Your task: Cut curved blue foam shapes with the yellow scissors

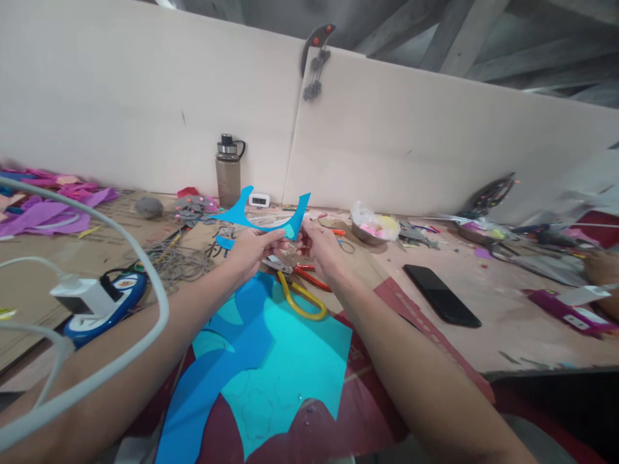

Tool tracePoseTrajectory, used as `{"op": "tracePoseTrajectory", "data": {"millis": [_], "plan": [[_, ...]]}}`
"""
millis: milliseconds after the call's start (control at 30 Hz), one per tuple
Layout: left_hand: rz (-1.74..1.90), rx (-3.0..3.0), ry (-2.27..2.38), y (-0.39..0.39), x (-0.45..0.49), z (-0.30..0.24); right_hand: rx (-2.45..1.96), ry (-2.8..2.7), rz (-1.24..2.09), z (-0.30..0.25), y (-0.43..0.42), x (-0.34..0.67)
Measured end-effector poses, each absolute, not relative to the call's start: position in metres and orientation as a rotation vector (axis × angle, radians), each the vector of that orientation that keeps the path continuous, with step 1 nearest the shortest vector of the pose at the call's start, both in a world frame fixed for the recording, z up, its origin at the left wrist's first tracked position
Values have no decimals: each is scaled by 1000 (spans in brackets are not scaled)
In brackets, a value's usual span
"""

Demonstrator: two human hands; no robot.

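Observation:
Both my hands hold up a curved blue foam cut-out (264,216) above the table. My left hand (254,248) pinches its lower middle edge. My right hand (322,245) pinches the right end, fingers closed on it. Under my forearms lie turquoise and blue foam sheets (285,361) on a dark red mat (367,393). Yellow-handled scissors (302,299) and red-handled pliers (302,270) rest on the table just below my hands.
A black phone (441,294) lies to the right. A steel bottle (228,171) stands at the back wall. A white charger on a blue power strip (104,299) sits left, its cable crossing close to the camera. Purple scraps (43,206) lie far left; another person's hand (602,264) shows far right.

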State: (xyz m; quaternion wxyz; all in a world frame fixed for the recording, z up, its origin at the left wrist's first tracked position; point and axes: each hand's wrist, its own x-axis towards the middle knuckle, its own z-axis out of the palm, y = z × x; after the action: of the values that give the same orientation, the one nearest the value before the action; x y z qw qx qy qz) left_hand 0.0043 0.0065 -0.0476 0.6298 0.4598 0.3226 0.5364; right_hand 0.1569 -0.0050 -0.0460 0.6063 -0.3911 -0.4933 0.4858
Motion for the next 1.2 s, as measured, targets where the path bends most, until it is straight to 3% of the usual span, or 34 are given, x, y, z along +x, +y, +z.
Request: {"op": "tracePoseTrajectory", "data": {"millis": [667, 1200], "plan": [[1196, 1035, 689, 6, 6, -49, -997, -1317, 962, -47, -7, 156], [1195, 1146, 783, 3, 7, -46, -963, -1230, 1036, -47, -4, 157]]}}
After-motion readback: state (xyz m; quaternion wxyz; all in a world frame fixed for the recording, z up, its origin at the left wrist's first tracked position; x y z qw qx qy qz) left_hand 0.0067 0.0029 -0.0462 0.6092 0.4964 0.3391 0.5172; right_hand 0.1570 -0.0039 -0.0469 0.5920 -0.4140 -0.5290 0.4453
